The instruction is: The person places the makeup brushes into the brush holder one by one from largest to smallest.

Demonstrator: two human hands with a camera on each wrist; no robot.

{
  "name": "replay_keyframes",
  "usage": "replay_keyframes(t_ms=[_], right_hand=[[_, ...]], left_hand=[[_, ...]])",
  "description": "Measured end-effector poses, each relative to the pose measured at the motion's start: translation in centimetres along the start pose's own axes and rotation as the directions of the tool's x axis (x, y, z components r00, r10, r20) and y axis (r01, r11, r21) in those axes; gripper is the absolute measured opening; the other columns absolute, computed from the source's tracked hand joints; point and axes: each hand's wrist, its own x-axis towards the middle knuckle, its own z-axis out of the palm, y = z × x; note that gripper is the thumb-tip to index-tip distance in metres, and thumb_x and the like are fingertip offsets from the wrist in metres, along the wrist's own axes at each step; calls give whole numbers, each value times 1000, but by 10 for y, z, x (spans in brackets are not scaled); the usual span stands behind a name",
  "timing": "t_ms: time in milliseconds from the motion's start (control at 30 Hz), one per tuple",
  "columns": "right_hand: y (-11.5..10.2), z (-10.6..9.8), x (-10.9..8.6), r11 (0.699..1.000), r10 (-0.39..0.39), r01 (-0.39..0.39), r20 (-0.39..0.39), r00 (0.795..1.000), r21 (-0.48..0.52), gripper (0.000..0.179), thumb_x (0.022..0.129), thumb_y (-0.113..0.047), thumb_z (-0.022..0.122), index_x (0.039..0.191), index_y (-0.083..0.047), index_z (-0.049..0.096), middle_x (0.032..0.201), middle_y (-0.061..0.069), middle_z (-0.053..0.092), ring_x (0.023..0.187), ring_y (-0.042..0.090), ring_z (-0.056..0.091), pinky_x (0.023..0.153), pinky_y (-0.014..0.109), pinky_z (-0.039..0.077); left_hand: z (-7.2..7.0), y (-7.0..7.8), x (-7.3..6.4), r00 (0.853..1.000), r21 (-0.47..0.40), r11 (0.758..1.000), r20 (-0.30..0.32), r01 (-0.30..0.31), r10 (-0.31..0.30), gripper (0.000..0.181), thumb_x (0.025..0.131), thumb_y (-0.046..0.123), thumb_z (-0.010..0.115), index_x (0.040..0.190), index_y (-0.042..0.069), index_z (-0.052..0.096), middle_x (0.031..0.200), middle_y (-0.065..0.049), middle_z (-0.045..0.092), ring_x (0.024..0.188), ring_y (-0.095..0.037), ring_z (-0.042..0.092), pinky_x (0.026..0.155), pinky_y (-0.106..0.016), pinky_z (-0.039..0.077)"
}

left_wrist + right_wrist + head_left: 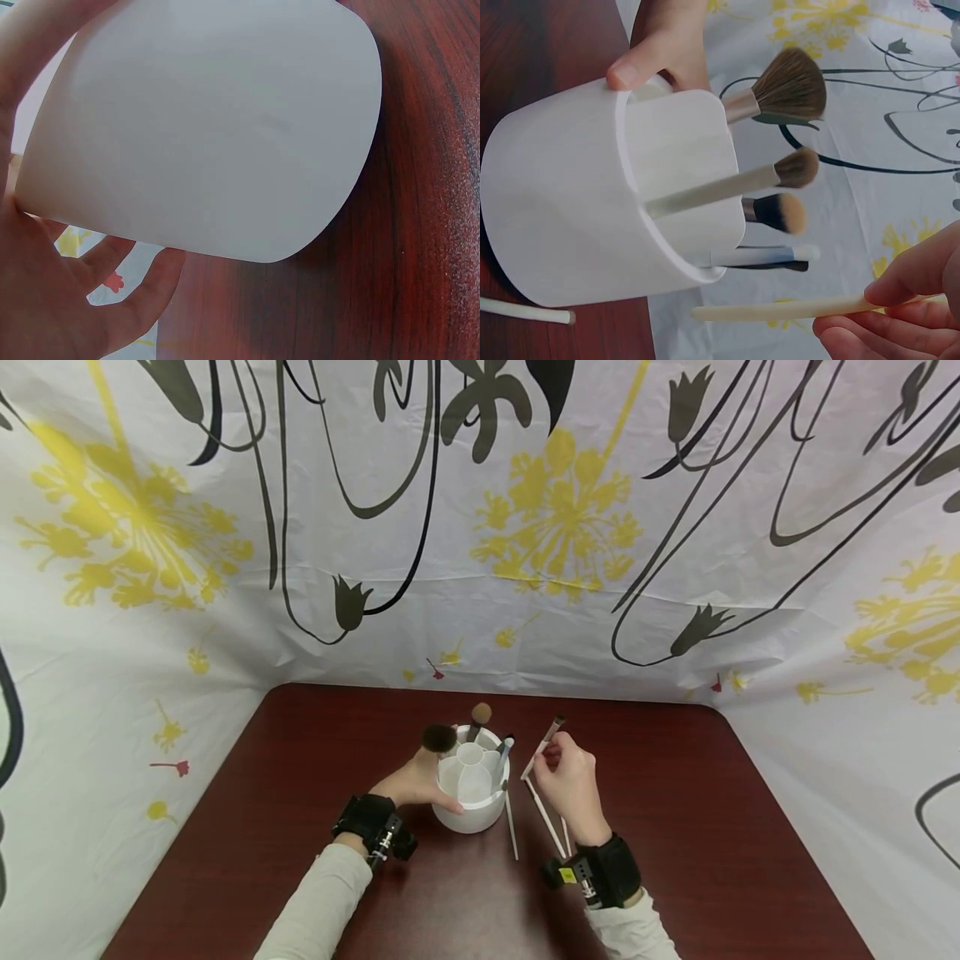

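Note:
My left hand (416, 783) grips the side of a white round brush holder (468, 821), its thumb over the near rim. Inside, the holder is split into sections. Several makeup brushes stand in it, bristles up: a large fluffy one (791, 86), a smaller brown one (720, 187), a tan-tipped one (780, 214) and a thin pale one (757, 256). To the right of the holder, my right hand (573, 781) pinches a makeup brush (780, 309) by its upper part. Its pale handle end points down and toward the holder. The left wrist view is mostly the holder's smooth wall (210, 135).
On the dark red-brown table (720, 827), a thin brush (512, 827) lies right beside the holder. Another pale-handled brush (547, 818) and a second thin handle (566, 839) lie under the right hand and wrist. A flower-printed cloth (420, 652) hangs behind the table.

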Motion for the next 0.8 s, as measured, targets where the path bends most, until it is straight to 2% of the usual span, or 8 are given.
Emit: replay_keyframes(t_ms=[467,800], right_hand=[[-11,7,2,998,15,-16,10,1000,59,12,78,1,64,88,0,57,78,11,63,69,19,63,62,31,51],[-7,16,0,995,36,-39,35,999,94,12,79,0,64,89,0,57,79,12,63,69,19,64,62,33,52]], left_hand=[[1,-1,1,1000,3,1000,0,2,-2,119,47,24,90,141,5,20,139,-16,31,121,-26,38,100,-43,31],[1,-3,0,1000,-20,1000,1,8,-8,120,47,24,90,141,5,19,140,-16,29,121,-26,37,100,-43,29]])
